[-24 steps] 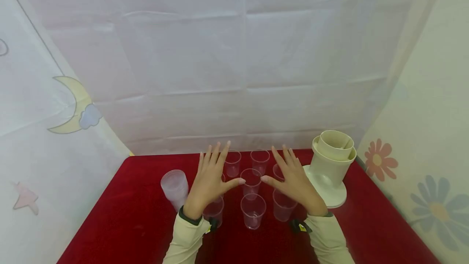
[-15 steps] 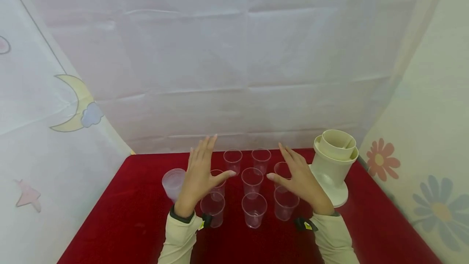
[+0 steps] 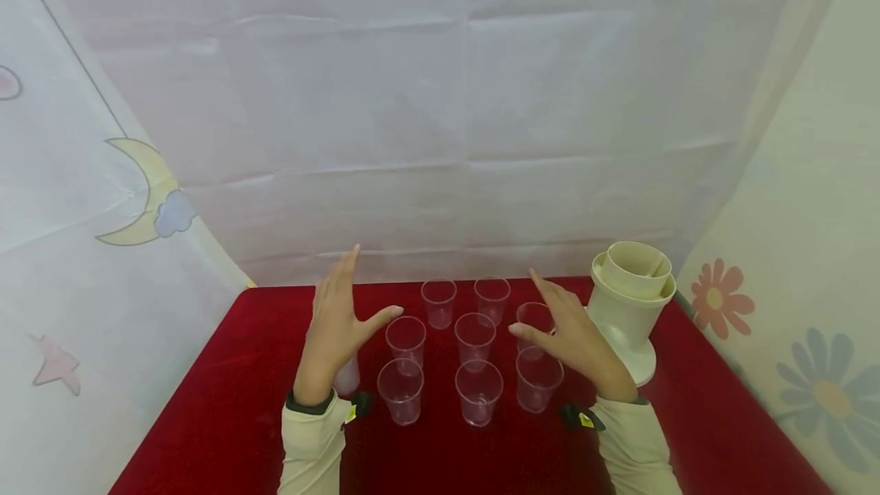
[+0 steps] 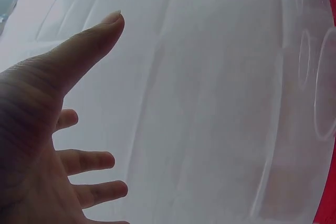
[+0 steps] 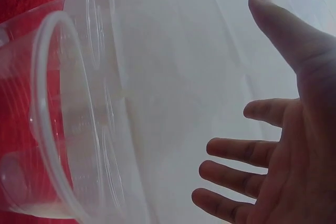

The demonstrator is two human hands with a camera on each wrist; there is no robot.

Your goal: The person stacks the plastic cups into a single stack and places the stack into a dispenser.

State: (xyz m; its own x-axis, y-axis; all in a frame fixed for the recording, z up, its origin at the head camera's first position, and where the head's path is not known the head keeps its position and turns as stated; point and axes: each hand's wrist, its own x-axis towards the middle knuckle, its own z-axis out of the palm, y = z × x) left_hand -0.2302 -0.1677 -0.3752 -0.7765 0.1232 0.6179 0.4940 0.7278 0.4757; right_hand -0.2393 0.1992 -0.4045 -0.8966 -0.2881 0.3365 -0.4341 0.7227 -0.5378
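Several clear plastic cups stand upright on the red tablecloth between my hands; one front cup (image 3: 479,394) is in the middle. To the left of the cups hovers my left hand (image 3: 333,334), fingers straight, thumb spread out, holding nothing. It hides most of a stack of nested clear cups (image 3: 347,377). My right hand (image 3: 577,341) is raised at the right side of the group, palm turned inward, also holding nothing. Its thumb overlaps the right-hand cups in the head view. In the right wrist view a large cup rim (image 5: 44,77) shows apart from the fingers (image 5: 241,150).
A cream plastic stand (image 3: 622,319) with a round base and nested ring-shaped top is at the right, just beyond my right hand. A white cloth wall (image 3: 385,136) rises behind the red tablecloth (image 3: 227,396). Printed side panels (image 3: 825,266) flank it.
My left hand has moved left, off the cups and in front of the stack. My right hand has shifted slightly right, so the hands are farther apart. The cups stay put.
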